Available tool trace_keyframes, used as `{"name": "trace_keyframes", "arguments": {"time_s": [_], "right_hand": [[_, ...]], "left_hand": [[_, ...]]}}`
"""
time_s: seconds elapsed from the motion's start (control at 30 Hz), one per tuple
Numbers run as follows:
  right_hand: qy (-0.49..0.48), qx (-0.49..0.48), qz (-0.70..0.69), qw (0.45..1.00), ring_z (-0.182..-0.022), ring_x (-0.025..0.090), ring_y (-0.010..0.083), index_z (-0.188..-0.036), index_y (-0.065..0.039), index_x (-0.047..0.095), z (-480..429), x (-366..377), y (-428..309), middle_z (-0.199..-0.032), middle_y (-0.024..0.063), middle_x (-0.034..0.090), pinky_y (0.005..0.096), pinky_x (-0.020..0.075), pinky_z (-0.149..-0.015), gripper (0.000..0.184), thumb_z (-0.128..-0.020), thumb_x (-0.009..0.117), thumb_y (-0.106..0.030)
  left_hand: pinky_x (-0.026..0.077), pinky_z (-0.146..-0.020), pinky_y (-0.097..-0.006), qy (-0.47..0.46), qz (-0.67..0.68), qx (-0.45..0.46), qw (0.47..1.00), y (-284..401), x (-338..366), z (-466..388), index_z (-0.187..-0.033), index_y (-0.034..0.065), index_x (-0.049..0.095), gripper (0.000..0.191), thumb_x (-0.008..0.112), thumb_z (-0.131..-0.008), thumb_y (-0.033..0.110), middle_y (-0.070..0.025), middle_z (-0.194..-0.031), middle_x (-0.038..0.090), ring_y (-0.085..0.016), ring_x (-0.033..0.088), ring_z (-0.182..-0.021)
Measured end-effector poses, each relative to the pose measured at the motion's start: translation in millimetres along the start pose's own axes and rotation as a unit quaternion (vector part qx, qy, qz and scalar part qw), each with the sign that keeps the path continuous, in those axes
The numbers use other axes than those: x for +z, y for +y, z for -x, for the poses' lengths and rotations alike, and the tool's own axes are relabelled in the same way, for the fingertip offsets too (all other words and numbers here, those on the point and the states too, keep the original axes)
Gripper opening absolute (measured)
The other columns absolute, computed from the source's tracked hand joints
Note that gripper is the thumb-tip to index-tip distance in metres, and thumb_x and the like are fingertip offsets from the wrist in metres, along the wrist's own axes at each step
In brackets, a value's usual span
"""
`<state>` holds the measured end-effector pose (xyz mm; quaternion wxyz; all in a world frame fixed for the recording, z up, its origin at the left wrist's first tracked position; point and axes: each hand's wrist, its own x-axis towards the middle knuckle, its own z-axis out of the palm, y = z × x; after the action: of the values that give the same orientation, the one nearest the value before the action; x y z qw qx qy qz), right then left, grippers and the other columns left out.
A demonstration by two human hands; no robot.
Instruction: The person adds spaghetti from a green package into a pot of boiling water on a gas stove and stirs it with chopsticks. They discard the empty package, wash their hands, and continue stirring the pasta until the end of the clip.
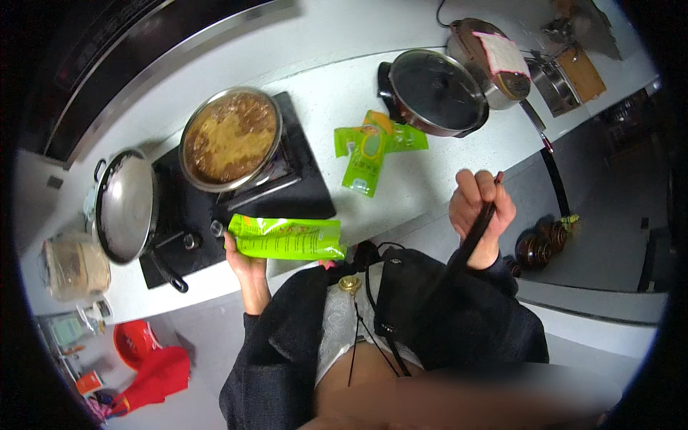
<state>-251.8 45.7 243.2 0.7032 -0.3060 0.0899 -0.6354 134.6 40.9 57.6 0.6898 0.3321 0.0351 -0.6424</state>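
Note:
My left hand (pixel 245 265) holds a bright green plastic food packet (pixel 290 238) by one end, in front of the black gas stove (pixel 193 215). My right hand (pixel 480 207), raised off the counter's front edge, is closed around a dark stick-like utensil (pixel 473 236); what kind it is I cannot tell. On the burner stands a metal pot (pixel 231 140) of bubbling brown liquid with a yellowish layer on top. Several more green packets (pixel 365 161) lie overlapping on the white counter, beside a dark lidded electric pan (pixel 438 91).
A frying pan (pixel 126 207) sits at the stove's left, its handle pointing towards me. Near it stands a clear container (pixel 75 269). A rice cooker (pixel 486 59) with a cloth on it and a knife (pixel 536 126) are at the right. A red bucket (pixel 134 344) is on the floor.

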Motion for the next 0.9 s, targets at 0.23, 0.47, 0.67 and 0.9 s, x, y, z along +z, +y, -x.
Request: {"name": "trace_keyframes", "arguments": {"time_s": [0.23,0.47,0.67,0.9], "right_hand": [[-0.041,-0.018,-0.083,0.996,-0.042,0.049,0.0169,-0.075,0.000,0.054,22,33,-10,-0.071,0.0091,0.045,0.0228,0.0456,-0.038,0.025,-0.083,0.057,-0.023],[-0.009,0.014,-0.087,0.996,-0.034,0.048,0.0204,-0.072,0.003,0.055,27,51,-19,-0.063,0.0132,0.046,0.0258,0.0431,-0.028,0.028,-0.081,0.058,-0.023],[0.010,0.059,-0.108,0.992,-0.032,0.049,0.0169,-0.067,0.002,0.053,23,27,-51,-0.060,0.0115,0.047,0.0218,0.0426,-0.026,0.030,-0.082,0.056,-0.024],[-0.039,0.051,-0.082,0.995,-0.053,0.043,0.0080,-0.077,-0.010,0.054,26,-96,-124,-0.068,0.0002,0.046,0.0164,0.0360,-0.045,0.022,-0.087,0.050,-0.029]], "left_hand": [[0.036,-0.098,-0.0464,-0.037,-0.035,-0.076,0.996,-20,18,-13,-0.120,0.0049,0.051,0.048,0.036,-0.093,0.042,-0.0110,-0.120,0.054,-0.031,0.049,-0.111],[0.037,-0.096,-0.0452,-0.049,-0.055,-0.093,0.993,-47,33,-14,-0.119,0.0054,0.051,0.047,0.039,-0.093,0.042,-0.0099,-0.118,0.056,-0.029,0.051,-0.110],[0.038,-0.095,-0.0443,0.013,-0.066,-0.036,0.997,-74,42,12,-0.117,0.0056,0.053,0.046,0.037,-0.093,0.042,-0.0103,-0.117,0.056,-0.028,0.051,-0.109],[0.036,-0.097,-0.0441,0.013,-0.050,0.000,0.999,-139,44,41,-0.118,0.0056,0.052,0.050,0.037,-0.091,0.045,-0.0097,-0.117,0.055,-0.028,0.050,-0.109]]}}
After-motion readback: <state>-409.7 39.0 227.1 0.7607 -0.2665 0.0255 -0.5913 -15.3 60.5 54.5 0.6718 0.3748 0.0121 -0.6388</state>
